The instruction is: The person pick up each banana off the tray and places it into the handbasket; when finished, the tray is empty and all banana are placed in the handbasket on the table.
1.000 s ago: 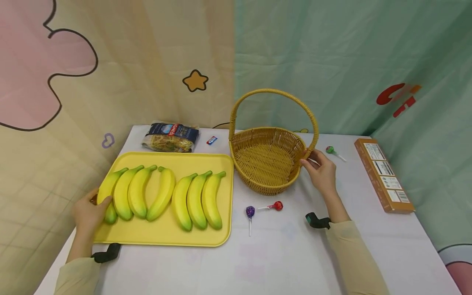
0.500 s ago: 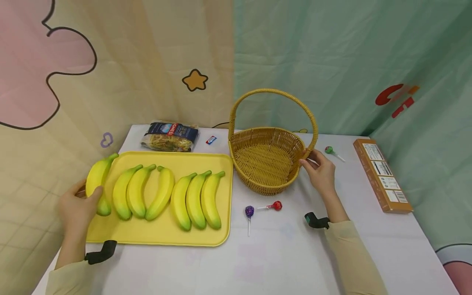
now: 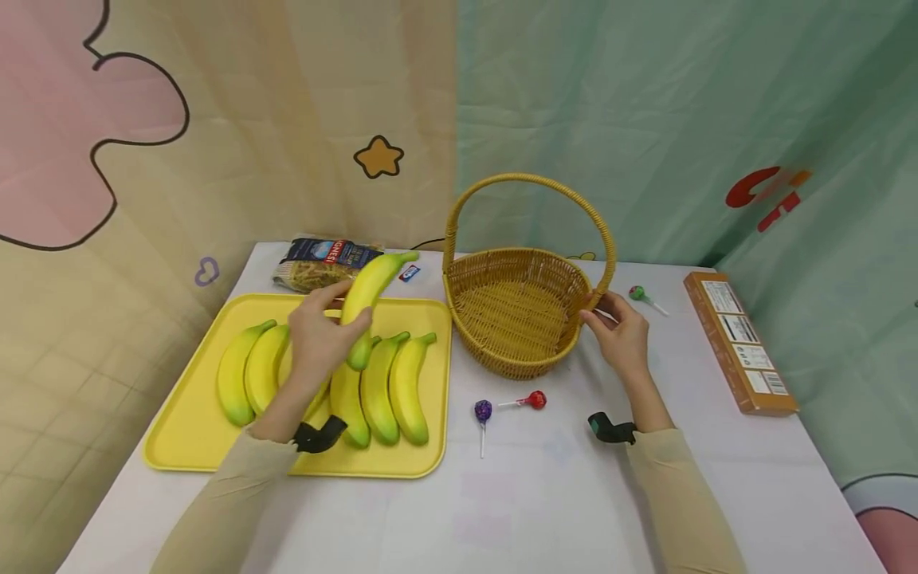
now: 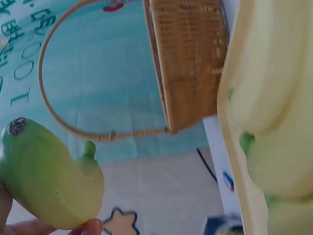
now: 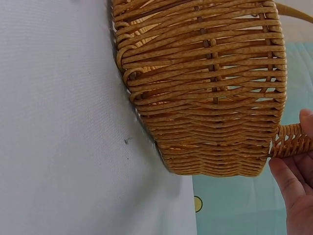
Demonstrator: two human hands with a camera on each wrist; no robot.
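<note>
- Currently left hand point(image 3: 315, 339): fingers curled round a banana point(image 3: 367, 296), lifted above the yellow tray point(image 3: 179, 430), tip angled toward the wicker basket point(image 3: 518, 319).
- Right hand point(image 3: 622, 333): fingers pinch the basket's handle base at the rim.
- Basket upright on the white surface point(image 3: 545, 494).

White table point(image 3: 545, 510) carrying a yellow tray point(image 3: 179, 430) beneath the left hand point(image 3: 315, 339), and a wicker basket point(image 3: 519, 307) touched at its handle base by the right hand point(image 3: 622, 335). Beyond the left hand: a pasta bag point(image 3: 323, 267) and a small wrapper point(image 3: 409, 273). Between the hands, nearer the person: purple lollipop point(image 3: 483, 413), red lollipop point(image 3: 534, 399). Just beyond the right hand: green lollipop point(image 3: 638, 294); to its right, a brown box point(image 3: 739, 341).
</note>
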